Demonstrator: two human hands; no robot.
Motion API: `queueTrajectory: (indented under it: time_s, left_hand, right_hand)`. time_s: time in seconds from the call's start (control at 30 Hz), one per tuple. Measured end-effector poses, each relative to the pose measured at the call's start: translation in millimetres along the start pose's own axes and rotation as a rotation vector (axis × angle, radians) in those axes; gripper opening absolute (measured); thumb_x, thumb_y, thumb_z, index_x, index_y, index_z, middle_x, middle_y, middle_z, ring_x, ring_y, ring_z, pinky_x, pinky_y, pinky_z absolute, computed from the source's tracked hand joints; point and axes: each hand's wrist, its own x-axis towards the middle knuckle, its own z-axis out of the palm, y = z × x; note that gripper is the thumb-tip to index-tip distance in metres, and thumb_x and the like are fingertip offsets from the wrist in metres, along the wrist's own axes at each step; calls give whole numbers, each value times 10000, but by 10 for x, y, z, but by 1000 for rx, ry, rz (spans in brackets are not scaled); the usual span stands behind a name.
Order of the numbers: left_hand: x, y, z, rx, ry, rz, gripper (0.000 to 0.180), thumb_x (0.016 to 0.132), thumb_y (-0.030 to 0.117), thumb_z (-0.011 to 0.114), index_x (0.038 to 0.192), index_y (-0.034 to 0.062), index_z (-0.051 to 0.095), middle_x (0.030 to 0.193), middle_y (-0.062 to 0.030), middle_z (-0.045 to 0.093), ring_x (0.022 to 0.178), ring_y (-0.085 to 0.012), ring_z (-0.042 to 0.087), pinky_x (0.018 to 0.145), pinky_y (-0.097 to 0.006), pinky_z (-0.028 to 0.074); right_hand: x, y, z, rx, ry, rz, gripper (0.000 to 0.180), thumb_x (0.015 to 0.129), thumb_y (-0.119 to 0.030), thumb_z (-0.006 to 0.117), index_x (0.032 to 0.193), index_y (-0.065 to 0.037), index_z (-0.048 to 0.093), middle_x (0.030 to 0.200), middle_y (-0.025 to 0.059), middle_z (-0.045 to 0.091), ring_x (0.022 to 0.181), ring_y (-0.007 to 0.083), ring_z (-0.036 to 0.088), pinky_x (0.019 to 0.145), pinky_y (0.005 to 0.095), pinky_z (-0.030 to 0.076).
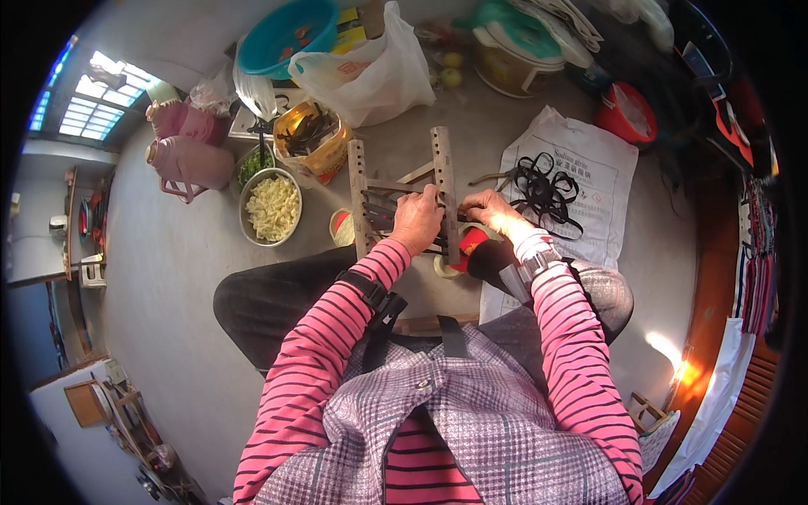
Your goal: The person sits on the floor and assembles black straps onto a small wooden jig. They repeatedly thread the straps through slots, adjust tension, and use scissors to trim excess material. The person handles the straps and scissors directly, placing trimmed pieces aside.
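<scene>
A wooden frame (402,202) — two upright slats pierced with holes, joined by dark strips stretched between them — is held over the lap, just above the knees, with its top end pointing away from the person. The left hand (417,220) is laid across the middle of the frame, its fingers curled down over the dark strips (379,210) and pressed against them; whether a single strip is pinched cannot be told. The right hand (492,210) is set at the frame's right slat, fingers closed toward it, though what exactly is gripped is hidden by the hand itself. Beneath the frame a red-and-white roll (468,244) is seen near the right wrist.

To the right, on the grey floor, a white sack (589,168) is spread flat, and a loose tangle of black straps (543,192) is lying on it — well apart from the frame. To the left, a metal bowl of pale shredded food (271,207) is placed on the floor, with a yellow container of dark strips (313,139) just behind it and two pink flasks (187,143) farther left. A teal basin (286,38) and a white plastic bag (370,71) are seen beyond.
</scene>
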Motion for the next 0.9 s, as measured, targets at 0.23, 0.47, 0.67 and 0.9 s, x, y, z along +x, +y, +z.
queueTrajectory:
  time_s: [0.23,0.47,0.67,0.9]
  left_hand:
    - [-18,45,-53,10,28,37,211,784,128,638,968,63,557,841,-87,627,891,-298,575,819,-434,420]
    - [3,50,-49,13,55,74,150,776,130,641,881,67,555,863,-83,612,906,-303,559,805,-435,411]
    - [55,28,-37,36,-18,51,124,781,139,636,836,64,554,847,-85,620,919,-301,561,794,-442,409]
    - [84,51,-181,107,-33,74,63,770,93,592,817,98,551,838,-47,629,936,-276,568,821,-453,390]
  right_hand:
    - [64,-61,61,43,37,-95,104,799,-33,625,887,3,669,747,31,650,737,94,576,704,263,467]
    - [112,-42,122,-31,159,-23,281,794,-16,627,1068,-6,564,738,65,620,759,133,588,726,282,469]
    - [87,-110,201,-62,155,-73,477,806,31,569,1248,-47,407,859,117,631,851,241,615,783,346,480]
    - [29,-63,75,-162,197,-141,393,821,16,547,1201,-33,463,991,154,632,966,294,619,872,370,476]
